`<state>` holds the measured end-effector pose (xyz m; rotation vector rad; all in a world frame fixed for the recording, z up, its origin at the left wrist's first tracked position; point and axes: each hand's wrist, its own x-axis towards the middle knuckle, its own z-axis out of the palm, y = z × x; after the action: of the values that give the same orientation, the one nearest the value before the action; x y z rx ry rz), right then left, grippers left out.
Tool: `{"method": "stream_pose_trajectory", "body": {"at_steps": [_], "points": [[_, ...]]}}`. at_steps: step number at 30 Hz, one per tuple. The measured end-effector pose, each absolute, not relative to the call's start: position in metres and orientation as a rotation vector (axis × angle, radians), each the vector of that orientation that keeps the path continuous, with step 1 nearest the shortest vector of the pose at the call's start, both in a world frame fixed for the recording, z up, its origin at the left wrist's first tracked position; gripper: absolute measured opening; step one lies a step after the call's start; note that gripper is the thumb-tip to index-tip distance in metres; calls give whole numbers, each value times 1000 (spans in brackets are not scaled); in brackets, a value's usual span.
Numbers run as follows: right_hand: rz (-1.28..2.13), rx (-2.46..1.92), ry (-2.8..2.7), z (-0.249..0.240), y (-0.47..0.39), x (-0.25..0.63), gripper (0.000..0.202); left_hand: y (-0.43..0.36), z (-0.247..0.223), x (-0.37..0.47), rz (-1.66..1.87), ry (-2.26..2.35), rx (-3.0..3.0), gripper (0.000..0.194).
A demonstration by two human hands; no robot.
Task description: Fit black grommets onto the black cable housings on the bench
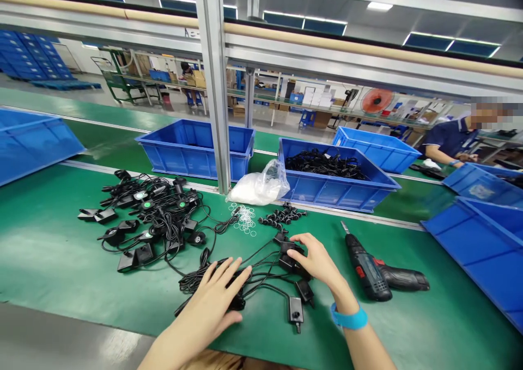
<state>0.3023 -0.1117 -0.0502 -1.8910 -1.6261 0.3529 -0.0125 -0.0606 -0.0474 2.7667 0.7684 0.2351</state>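
My left hand (218,293) lies flat, fingers spread, over a bundle of black cables (192,280) near the table's front. To its right, my right hand (312,255) curls its thumb and fingers around small black box-shaped units (288,247) on the cable ends; part of them is hidden behind the fingers. Another black unit (296,310) with a short nozzle lies closer to me, and one more (304,291) sits just beside it. Beyond my hands are clear rings (245,220) and a cluster of small black parts (281,216).
A tangled heap of corded black units (155,206) covers the left of the green table (49,250). A cordless drill (368,272) lies at right. Blue bins (335,187) and a clear bag (259,187) line the back, around a metal post (216,86). Another person (449,138) works at far right.
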Motion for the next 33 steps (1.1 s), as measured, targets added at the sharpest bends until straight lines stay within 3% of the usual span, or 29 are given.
{"method": "stream_pose_trajectory", "body": {"at_steps": [2, 4, 6, 9, 17, 20, 24, 29, 31, 33], "points": [[353, -1893, -1660, -48, -100, 310, 20, -66, -60, -8, 183, 806, 2858, 104], [341, -1900, -1695, -47, -81, 317, 18, -69, -65, -7, 172, 819, 2896, 112], [327, -1908, -1743, -49, -61, 323, 24, -68, -64, -10, 223, 808, 2899, 104], [314, -1921, -1818, -55, -36, 328, 34, -59, -58, -23, 338, 819, 2876, 77], [280, -1901, -1829, -61, -37, 329, 18, -14, -44, -71, 570, 1201, 2709, 32], [262, -1854, -1722, -55, -53, 331, 15, 7, -35, -75, 574, 1395, 2683, 35], [256, -1810, -1522, -40, -84, 322, 32, 35, -36, -60, 489, 1392, 2785, 52], [591, -1612, -1160, -23, -130, 298, 41, 51, -40, -46, 506, 1283, 2797, 30], [652, -1566, -1094, -20, -146, 293, 38, 47, -31, -48, 664, 1228, 2691, 26], [672, -1532, -1058, -18, -159, 289, 34, 37, -14, -51, 979, 1139, 2420, 35]]}}
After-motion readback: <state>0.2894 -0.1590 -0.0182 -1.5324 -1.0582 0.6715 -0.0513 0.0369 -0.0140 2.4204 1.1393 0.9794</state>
